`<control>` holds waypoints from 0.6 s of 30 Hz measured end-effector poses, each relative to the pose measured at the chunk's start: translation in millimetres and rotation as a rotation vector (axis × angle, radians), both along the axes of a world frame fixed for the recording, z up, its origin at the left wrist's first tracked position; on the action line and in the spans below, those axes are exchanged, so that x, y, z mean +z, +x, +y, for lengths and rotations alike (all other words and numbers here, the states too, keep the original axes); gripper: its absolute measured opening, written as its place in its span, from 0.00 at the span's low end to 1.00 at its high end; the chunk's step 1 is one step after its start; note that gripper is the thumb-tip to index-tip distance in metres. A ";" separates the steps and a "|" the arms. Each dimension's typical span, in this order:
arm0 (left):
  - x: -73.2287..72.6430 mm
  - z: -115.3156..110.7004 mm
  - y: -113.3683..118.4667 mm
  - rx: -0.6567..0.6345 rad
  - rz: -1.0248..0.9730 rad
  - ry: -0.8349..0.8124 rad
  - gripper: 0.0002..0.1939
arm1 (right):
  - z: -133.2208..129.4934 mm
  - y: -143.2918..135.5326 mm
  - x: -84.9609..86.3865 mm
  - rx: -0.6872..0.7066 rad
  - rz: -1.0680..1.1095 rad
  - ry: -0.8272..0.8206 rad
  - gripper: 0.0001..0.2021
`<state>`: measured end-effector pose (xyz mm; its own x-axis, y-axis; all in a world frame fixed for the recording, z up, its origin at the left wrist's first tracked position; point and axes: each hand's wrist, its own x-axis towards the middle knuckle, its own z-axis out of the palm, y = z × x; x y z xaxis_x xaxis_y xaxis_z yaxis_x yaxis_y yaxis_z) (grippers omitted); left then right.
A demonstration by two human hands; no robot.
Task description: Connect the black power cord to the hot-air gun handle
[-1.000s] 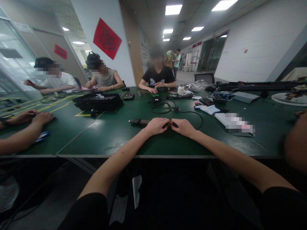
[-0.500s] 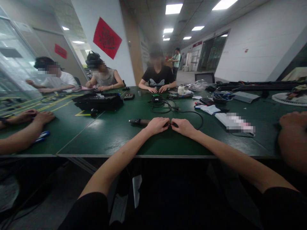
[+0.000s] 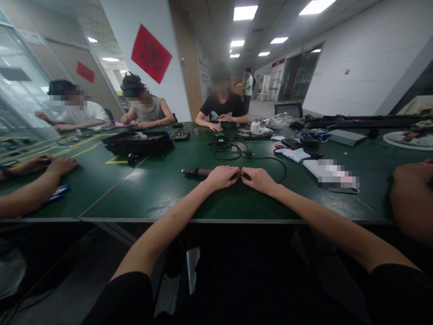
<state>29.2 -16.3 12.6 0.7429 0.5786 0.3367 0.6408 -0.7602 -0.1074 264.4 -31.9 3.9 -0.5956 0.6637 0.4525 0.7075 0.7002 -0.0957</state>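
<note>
A dark cylindrical tool (image 3: 194,172) with a metal tip lies on the green table (image 3: 162,192), its tip pointing left. My left hand (image 3: 222,177) is closed around the tool's right end. Close beside it, almost touching, my right hand (image 3: 257,179) is closed in a pinch near where a black cable (image 3: 285,169) leaves the tool. What exactly the right fingertips hold is too small to make out. The cable curves behind my right hand and back to a coil (image 3: 225,146) with a plug.
A black tray (image 3: 138,143) stands at the back left. Right of my hands lie white gloves (image 3: 294,155) and a white packet (image 3: 329,174). Other people's hands rest at the far left (image 3: 61,167) and far right (image 3: 414,180). Across the table sits a person in black (image 3: 221,106).
My hands hold the same pose. Across the table, the person in black has raised one hand slightly off the table. The standing person in the background has turned a little.
</note>
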 end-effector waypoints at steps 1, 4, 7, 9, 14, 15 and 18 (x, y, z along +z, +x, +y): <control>0.4 -0.6 -0.1 -0.006 -0.006 -0.001 0.12 | -0.2 0.0 0.1 -0.004 0.000 0.003 0.02; 1.0 -1.6 -0.1 0.000 -0.006 -0.014 0.12 | -0.9 -0.3 0.7 -0.007 -0.001 0.004 0.02; 0.9 -1.2 0.4 0.035 -0.003 -0.017 0.12 | -1.4 -0.6 1.0 -0.003 0.001 -0.004 0.02; 0.7 -1.0 0.5 0.037 -0.007 -0.012 0.12 | -1.3 -0.6 0.9 -0.005 0.005 -0.009 0.02; 0.2 -1.0 -0.4 -0.023 0.003 -0.002 0.12 | -0.3 -0.3 -0.3 -0.004 0.003 -0.013 0.02; 0.2 -0.9 -0.4 -0.014 0.004 -0.007 0.12 | 0.0 -0.3 -0.5 -0.003 0.004 -0.011 0.02; 0.5 -0.6 -0.1 0.029 -0.002 -0.018 0.12 | 0.4 -0.2 -0.8 -0.001 0.005 -0.012 0.02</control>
<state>29.1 -16.9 13.1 0.7248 0.6059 0.3280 0.6629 -0.7429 -0.0925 264.2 -31.5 3.1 -0.5930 0.6695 0.4473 0.7076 0.6984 -0.1073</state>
